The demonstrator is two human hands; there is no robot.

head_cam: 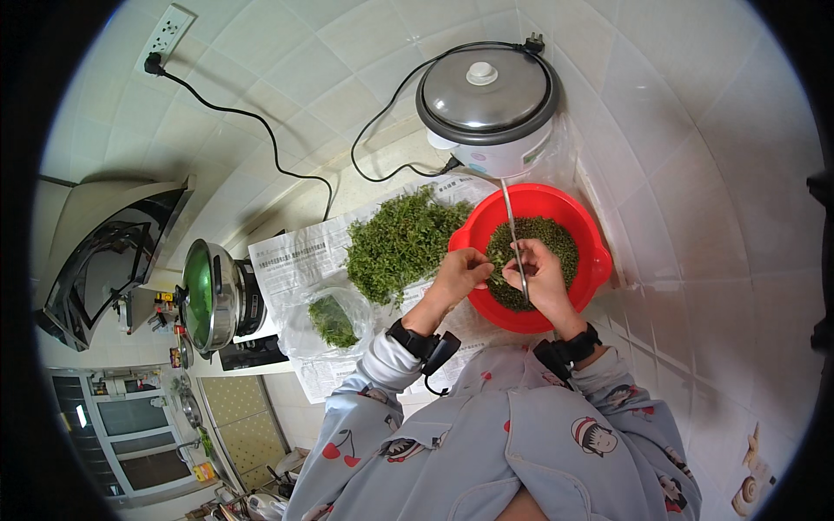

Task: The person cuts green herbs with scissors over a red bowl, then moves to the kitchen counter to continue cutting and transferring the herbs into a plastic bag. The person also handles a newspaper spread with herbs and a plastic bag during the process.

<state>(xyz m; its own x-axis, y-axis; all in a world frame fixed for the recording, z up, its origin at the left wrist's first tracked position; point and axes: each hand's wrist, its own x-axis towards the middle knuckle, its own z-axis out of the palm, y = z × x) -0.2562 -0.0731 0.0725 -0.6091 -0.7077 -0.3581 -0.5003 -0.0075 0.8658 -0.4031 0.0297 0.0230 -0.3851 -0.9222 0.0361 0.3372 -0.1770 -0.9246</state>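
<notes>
My left hand (461, 275) is over the left side of a red plastic basin (469, 221), thumb and finger pinched on a small green sprig (496, 268). Close beside it, my right hand (539, 277) has curled fingers above the small green berries (554, 238) in the basin. A thin grey metal rod (510, 211) crosses the basin and passes in front of the right hand; whether that hand grips it is unclear. Left of the basin, a heap of green sprigs (404, 244) lies on newspaper (306, 254).
An open clear plastic bag (296, 332) holds more greens. Behind the basin stands a rice cooker (485, 98) with its black cord (381, 117). A lidded pot (221, 296) is at the left, below a range hood (107, 267). A tiled wall (690, 228) bounds the right.
</notes>
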